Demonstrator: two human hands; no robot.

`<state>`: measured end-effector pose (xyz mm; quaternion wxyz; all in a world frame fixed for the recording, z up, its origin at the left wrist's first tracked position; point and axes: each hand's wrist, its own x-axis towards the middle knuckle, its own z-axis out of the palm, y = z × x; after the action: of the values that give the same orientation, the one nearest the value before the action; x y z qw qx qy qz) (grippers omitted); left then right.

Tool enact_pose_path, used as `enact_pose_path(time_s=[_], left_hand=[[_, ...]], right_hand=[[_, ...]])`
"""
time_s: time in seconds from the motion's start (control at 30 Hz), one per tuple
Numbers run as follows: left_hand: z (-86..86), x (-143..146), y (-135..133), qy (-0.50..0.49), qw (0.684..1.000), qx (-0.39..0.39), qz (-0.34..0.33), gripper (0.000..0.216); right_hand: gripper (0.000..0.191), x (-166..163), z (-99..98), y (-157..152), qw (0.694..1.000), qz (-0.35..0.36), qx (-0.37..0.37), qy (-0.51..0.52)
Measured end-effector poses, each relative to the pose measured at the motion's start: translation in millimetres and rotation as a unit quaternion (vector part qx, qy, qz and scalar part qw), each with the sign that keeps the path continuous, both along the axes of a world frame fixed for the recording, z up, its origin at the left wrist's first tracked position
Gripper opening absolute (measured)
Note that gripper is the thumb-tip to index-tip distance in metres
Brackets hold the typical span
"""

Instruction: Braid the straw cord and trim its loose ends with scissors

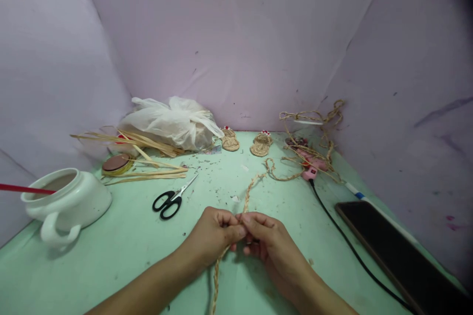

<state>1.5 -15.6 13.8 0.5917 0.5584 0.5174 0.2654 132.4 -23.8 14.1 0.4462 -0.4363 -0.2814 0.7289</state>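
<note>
A braided straw cord (216, 275) runs up from the near edge of the green table, passes through my hands and goes on toward the back. My left hand (218, 231) is closed, pinching the cord between thumb and fingers. Against it, my right hand (268, 236) is also closed on the cord, its fingertips meeting those of the left. The bit of cord between the fingertips is hidden. Beyond the hands, the cord's far part joins a thinner twisted length (271, 170) at the right. Black-handled scissors (173, 201) lie with blades apart, left of the hands.
Two small woven sandals (230, 140) stand by the back wall. At left are a white pot (83, 197), a round tin (116, 163), straw strips (158, 145) and a white plastic bag (173, 123). A phone (399, 256), black cable (347, 241) and tangled cord (325, 118) lie right.
</note>
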Motion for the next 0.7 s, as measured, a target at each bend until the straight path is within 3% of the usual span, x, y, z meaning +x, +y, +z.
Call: enact_pose_path(time_s=[0.07,0.13,0.17,0.2,0.33,0.5,0.7], left_hand=[[3.7,-1,1,0.007,1.0,0.007,-0.018,0.024],[11.5,-6,3,0.123,0.988,0.081,-0.044,0.025],[16.5,-11,5,0.212,0.967,0.135,-0.05,0.027],[21.8,-19,8,0.366,0.904,0.216,-0.045,0.029],[35.0,-61,27,0.545,0.812,0.207,0.024,0.022],[29.3,-95,42,0.62,0.766,0.169,-0.012,0.016],[30.0,-91,37,0.638,0.75,0.169,-0.046,0.026]], right_hand=[[0.023,-1,-0.5,0,1.0,-0.011,0.007,-0.009],[0.022,1,-0.7,2,1.0,-0.026,0.007,-0.015],[0.022,2,-0.7,3,0.999,-0.033,0.005,-0.022],[0.022,3,-0.5,4,0.999,-0.038,0.002,-0.031],[0.023,5,0.1,6,0.998,-0.041,0.011,-0.041],[0.033,0,-2.3,6,0.997,-0.059,0.045,-0.027],[0.026,0,-8.3,7,0.994,-0.085,0.021,-0.06]])
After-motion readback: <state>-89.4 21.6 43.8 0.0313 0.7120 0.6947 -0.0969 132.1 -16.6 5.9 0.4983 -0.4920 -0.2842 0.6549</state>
